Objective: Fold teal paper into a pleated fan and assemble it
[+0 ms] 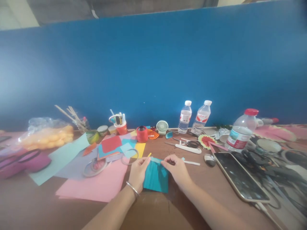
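A teal sheet of paper [155, 177] with faint creases is held between my two hands just above the brown table [153, 207]. My left hand [139, 172] pinches its upper left corner, and a silver bangle circles that wrist. At the upper right corner, my right hand [176, 169] grips the sheet between thumb and fingers. Along the top edge runs a paler strip [155, 160]. A small yellow piece [149, 155] shows by my left fingertips. Close to my right hand lies a white paper strip [192, 163].
Pink paper sheets [96, 185] spread to the left, near a clear tape roll [94, 167]. Beyond my hands are a white-handled cutter [188, 149], scissors [193, 143], a red spool [142, 134] and a small fan [162, 127]. A phone [240, 175] and water bottles [242, 131] stand right.
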Available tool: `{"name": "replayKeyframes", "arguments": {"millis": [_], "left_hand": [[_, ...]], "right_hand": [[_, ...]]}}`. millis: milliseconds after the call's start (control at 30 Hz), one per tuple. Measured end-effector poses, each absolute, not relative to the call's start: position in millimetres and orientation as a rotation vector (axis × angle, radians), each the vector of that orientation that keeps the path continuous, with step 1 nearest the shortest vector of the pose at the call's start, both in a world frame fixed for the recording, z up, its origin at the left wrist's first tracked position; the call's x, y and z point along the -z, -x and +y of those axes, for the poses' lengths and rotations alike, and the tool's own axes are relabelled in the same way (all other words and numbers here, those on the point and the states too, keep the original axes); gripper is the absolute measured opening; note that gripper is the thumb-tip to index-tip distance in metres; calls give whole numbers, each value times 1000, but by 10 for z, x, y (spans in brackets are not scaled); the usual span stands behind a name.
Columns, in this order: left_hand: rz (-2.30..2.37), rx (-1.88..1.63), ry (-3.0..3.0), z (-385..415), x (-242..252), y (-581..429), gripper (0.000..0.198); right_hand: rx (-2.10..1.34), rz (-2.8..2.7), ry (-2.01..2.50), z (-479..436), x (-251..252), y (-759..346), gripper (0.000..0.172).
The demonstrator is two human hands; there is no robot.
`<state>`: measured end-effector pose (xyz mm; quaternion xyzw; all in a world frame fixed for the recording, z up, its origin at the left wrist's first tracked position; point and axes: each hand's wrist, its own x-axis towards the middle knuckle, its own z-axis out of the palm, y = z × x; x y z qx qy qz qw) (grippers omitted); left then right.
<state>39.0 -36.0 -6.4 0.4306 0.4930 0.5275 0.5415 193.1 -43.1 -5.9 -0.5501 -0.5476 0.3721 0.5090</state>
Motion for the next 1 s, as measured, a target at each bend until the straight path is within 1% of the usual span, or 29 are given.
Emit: {"name": "replayKeyframes", "arguments": {"millis": [100,233,300,400,567,800,1000], "left_hand": [[1179,-1254,-1016,-362,57,-391,27],[1196,-1274,-1031,-355,67,-384,28],[1201,-1284,-1022,-352,71,-380,29],[1223,-1311,-1014,-353,66,-384,30],[1242,-1330,-985,-376,49,-415,28],[1215,-1265,-893,-409,81,-424,28],[1179,-1293,-918,-407,98,-413,26]], "right_hand": [[-943,-1205,1291,-438,77,-1909,17],[-1170,-1034,1238,-464,85,-1891,20],[-1217,-1001,1252,-475,92,-1889,22],[-1196,-950,1289,-477,101,-1891,22],[-1196,-921,1296,-466,89,-1901,23],[-1170,-993,1315,-466,78,-1921,22],[-1151,-1026,1338,-464,73,-1919,23]]}}
